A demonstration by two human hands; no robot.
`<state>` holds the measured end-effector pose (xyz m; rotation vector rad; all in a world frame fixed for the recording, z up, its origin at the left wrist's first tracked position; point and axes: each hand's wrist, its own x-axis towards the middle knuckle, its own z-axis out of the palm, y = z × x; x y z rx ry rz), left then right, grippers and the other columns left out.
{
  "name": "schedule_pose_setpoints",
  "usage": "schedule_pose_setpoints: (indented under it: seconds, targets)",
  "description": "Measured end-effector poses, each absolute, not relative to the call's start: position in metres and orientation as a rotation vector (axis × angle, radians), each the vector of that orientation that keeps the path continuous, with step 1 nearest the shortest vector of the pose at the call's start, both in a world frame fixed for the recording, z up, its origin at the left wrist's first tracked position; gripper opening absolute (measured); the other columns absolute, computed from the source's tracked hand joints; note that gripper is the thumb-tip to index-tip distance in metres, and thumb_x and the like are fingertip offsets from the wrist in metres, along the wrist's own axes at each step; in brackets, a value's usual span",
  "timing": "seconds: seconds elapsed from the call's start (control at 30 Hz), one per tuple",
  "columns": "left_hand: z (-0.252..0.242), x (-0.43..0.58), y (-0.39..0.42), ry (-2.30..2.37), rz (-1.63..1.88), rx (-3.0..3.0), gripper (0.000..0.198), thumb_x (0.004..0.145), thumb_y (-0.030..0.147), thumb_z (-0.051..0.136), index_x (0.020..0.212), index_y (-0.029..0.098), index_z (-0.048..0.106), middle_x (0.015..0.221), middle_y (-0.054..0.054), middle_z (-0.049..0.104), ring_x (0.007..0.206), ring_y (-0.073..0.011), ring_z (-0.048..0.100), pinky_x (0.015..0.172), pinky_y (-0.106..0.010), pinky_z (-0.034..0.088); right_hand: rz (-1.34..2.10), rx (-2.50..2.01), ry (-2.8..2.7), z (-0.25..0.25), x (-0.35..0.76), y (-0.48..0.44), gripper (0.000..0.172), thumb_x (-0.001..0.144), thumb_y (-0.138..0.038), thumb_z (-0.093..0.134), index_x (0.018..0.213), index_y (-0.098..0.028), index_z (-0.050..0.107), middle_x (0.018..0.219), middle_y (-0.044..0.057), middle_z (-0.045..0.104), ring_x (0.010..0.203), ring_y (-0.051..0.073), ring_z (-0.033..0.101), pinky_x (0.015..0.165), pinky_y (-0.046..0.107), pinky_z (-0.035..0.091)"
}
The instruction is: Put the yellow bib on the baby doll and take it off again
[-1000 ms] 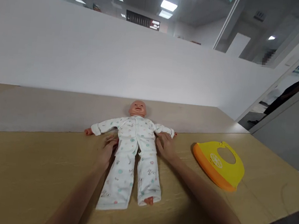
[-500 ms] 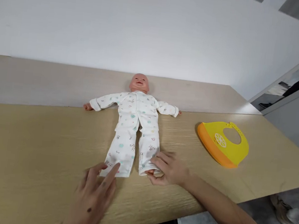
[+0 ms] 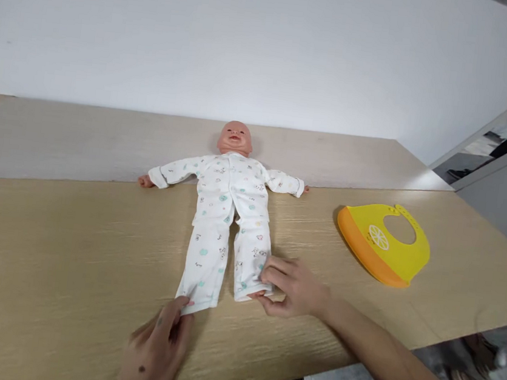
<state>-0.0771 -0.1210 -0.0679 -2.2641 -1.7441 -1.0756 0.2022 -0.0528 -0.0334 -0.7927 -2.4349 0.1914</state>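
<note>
At six o'clock, the left hand (image 3: 156, 343) pinched a white printed cotton trouser cuff (image 3: 192, 304) on a vinyl baby doll (image 3: 235, 138); the right hand (image 3: 295, 287) seemed clamped on the other cuff (image 3: 253, 294), both level, legs straight.

doll (image 3: 235, 138): glossy plastic | pyjamas (image 3: 228, 211): matt cloth | bib (image 3: 357, 241): smooth silicone

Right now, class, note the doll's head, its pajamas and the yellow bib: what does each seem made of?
The doll's head looks like moulded vinyl or plastic, with a smooth sheen. The pajamas look like soft matte cotton, given their folds. The bib seems silicone or soft rubber: smooth, moulded, one piece.
</note>
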Motion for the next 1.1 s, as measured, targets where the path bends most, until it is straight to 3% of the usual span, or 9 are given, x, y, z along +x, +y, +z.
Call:
schedule_pose_setpoints:
  seconds: [0.13, 0.23, 0.37, 0.53, 0.7, 0.83, 0.97, 1.03, 1.1]
  targets:
    - [-0.07, -0.077, -0.123, -1.806, -1.173, -2.284, 0.015, 0.087, 0.021, 0.055, 0.098, 0.026, 0.063, 0.059, 0.005, 0.069, 0.042, -0.0143, 0.063, 0.044, -0.021, 0.047, 0.106, -0.844, -2.564, -0.029, 0.21, -0.054, 0.01, 0.077, -0.027, 0.057, 0.08, -0.019, 0.051, 0.081, 0.005, 0.06, 0.066, 0.014, 0.052, 0.056, 0.03, 0.036]
    - [-0.069, -0.073, -0.122, -1.671, -1.105, -2.3, 0.018, 0.09, 0.017, 0.055, 0.104, 0.024, 0.064, 0.065, 0.003, 0.071, 0.046, -0.0138, 0.064, 0.049, -0.022, 0.048, -0.107, -0.894, -2.615, -0.034, 0.207, -0.058, 0.01, 0.08, -0.026, 0.059, 0.078, -0.018, 0.054, 0.078, 0.004, 0.06, 0.064, 0.015, 0.052, 0.056, 0.032, 0.036]
    - [-0.066, -0.069, -0.121, -1.444, -0.972, -2.343, 0.028, 0.089, 0.008, 0.057, 0.113, 0.021, 0.063, 0.056, 0.006, 0.065, 0.044, -0.011, 0.06, 0.052, -0.024, 0.044, -0.2, -1.007, -2.709, -0.038, 0.206, -0.061, 0.016, 0.085, -0.031, 0.062, 0.079, -0.017, 0.056, 0.083, 0.004, 0.064, 0.068, 0.015, 0.056, 0.056, 0.031, 0.035]
    - [-0.064, -0.071, -0.117, -1.349, -0.878, -2.383, 0.03, 0.088, 0.007, 0.059, 0.115, 0.018, 0.063, 0.071, 0.0, 0.073, 0.056, -0.0139, 0.066, 0.057, -0.027, 0.046, -0.109, -1.017, -2.757, -0.031, 0.215, -0.062, 0.011, 0.082, -0.026, 0.065, 0.08, -0.018, 0.058, 0.084, 0.002, 0.065, 0.065, 0.013, 0.056, 0.053, 0.031, 0.028]
    - [-0.058, -0.06, -0.114, -1.271, -1.003, -2.485, 0.031, 0.086, 0.003, 0.06, 0.113, 0.02, 0.061, 0.066, 0.002, 0.071, 0.051, -0.0139, 0.066, 0.053, -0.027, 0.05, -0.012, -0.981, -2.745, -0.029, 0.215, -0.065, 0.007, 0.078, -0.021, 0.065, 0.08, -0.018, 0.059, 0.076, 0.002, 0.064, 0.061, 0.013, 0.054, 0.051, 0.032, 0.023]
    - [-0.049, -0.056, -0.116, -1.219, -1.192, -2.628, 0.03, 0.087, 0.004, 0.058, 0.11, 0.023, 0.059, 0.072, 0.001, 0.074, 0.056, -0.0129, 0.068, 0.056, -0.023, 0.053, 0.374, -0.99, -2.745, -0.021, 0.215, -0.064, 0.015, 0.075, -0.02, 0.066, 0.069, -0.018, 0.053, 0.067, -0.002, 0.06, 0.057, 0.01, 0.049, 0.052, 0.03, 0.022]
    - [-0.04, -0.072, -0.1, -1.658, -1.406, -2.482, 0.011, 0.087, 0.018, 0.06, 0.095, 0.021, 0.066, 0.054, 0.006, 0.062, 0.042, -0.0095, 0.055, 0.045, -0.02, 0.045, 0.81, -1.078, -2.421, -0.016, 0.221, -0.048, 0.025, 0.084, -0.024, 0.058, 0.064, -0.016, 0.045, 0.061, -0.003, 0.053, 0.057, 0.007, 0.043, 0.055, 0.024, 0.028]
    - [-0.038, -0.081, -0.077, -2.164, -1.458, -2.257, 0.017, 0.088, 0.033, 0.057, 0.085, 0.02, 0.067, 0.062, 0.002, 0.065, 0.051, -0.0117, 0.059, 0.048, -0.021, 0.047, 0.867, -1.255, -2.155, -0.023, 0.225, -0.033, 0.029, 0.09, -0.032, 0.054, 0.067, -0.015, 0.048, 0.062, -0.002, 0.051, 0.057, 0.007, 0.041, 0.056, 0.022, 0.031]
    - [-0.039, -0.088, -0.048, -2.455, -1.564, -2.067, 0.023, 0.086, 0.038, 0.054, 0.091, 0.019, 0.066, 0.079, -0.003, 0.07, 0.068, -0.0154, 0.064, 0.057, -0.024, 0.051, 0.9, -1.389, -1.913, -0.034, 0.228, -0.015, 0.027, 0.09, -0.038, 0.052, 0.076, -0.015, 0.053, 0.069, 0.0, 0.054, 0.061, 0.009, 0.045, 0.058, 0.022, 0.035]
